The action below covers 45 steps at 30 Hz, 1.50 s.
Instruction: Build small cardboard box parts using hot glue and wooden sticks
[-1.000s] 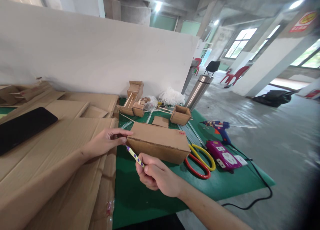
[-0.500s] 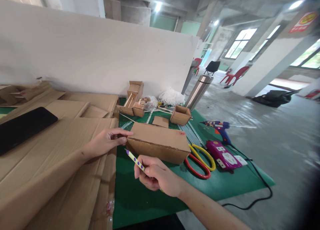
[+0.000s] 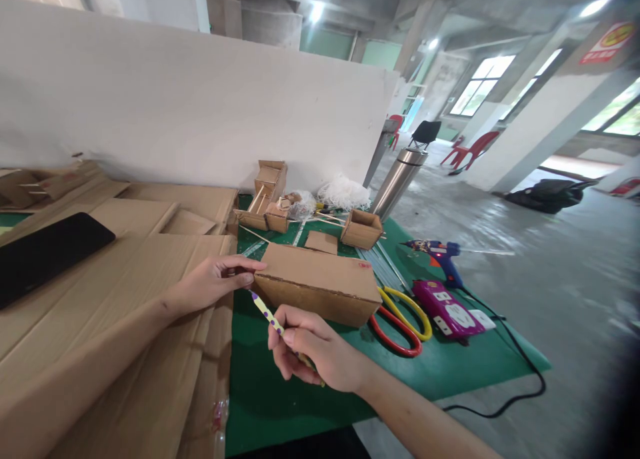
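Observation:
A long brown cardboard box (image 3: 320, 282) lies on the green mat (image 3: 280, 392). My left hand (image 3: 215, 282) pinches its near left corner, thumb on top. My right hand (image 3: 310, 352) is closed round a yellow pencil with purple dots (image 3: 265, 312), whose tip points up at the box's left end, close to my left fingertips.
Flat cardboard sheets (image 3: 115, 299) and a black slab (image 3: 45, 256) lie to the left. Red and yellow scissors (image 3: 400, 316), a purple power strip (image 3: 447, 309) and a blue glue gun (image 3: 437, 254) sit right of the box. Small cardboard boxes (image 3: 360, 229), a steel flask (image 3: 397, 182) and white netting stand behind.
My right hand has shifted its grip along the pencil, dipping slightly and coming back, so the tip stands near the box's left end again. The left hand and box have stayed put.

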Each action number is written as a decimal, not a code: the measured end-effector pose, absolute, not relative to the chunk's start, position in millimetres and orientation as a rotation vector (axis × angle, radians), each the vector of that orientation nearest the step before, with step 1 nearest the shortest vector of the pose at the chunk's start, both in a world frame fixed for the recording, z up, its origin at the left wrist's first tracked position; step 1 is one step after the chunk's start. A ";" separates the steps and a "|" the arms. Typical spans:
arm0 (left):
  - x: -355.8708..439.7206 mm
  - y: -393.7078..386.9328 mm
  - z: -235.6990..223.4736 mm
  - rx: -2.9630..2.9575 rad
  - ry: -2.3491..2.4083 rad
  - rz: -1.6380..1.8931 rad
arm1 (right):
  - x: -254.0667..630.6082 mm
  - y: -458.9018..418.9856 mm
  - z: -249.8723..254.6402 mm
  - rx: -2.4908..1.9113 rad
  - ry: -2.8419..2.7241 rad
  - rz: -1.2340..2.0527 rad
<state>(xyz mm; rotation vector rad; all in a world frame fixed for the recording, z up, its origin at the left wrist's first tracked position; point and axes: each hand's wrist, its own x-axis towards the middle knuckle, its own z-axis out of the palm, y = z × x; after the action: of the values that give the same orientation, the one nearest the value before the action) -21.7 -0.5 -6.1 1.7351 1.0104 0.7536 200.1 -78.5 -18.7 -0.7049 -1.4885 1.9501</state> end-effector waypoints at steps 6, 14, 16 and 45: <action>-21.8 -0.4 -6.1 1.728 1.009 0.743 | 200.7 -77.2 -23.2 -0.671 -1.488 1.910; -23.2 1.6 -6.9 1.764 0.997 0.734 | 200.6 -78.0 -22.9 -0.662 -1.579 1.753; -23.4 1.8 -7.0 1.760 0.989 0.733 | 200.2 -78.3 -22.5 -0.666 -1.572 1.754; -23.8 1.1 -8.1 1.765 1.010 0.723 | 202.6 -77.2 -26.8 -0.658 -1.537 1.814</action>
<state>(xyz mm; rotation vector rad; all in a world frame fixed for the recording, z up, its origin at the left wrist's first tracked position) -23.8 1.1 -8.1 1.7655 1.0105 0.7227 202.6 -77.2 -26.8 -0.6581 -1.5368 1.8142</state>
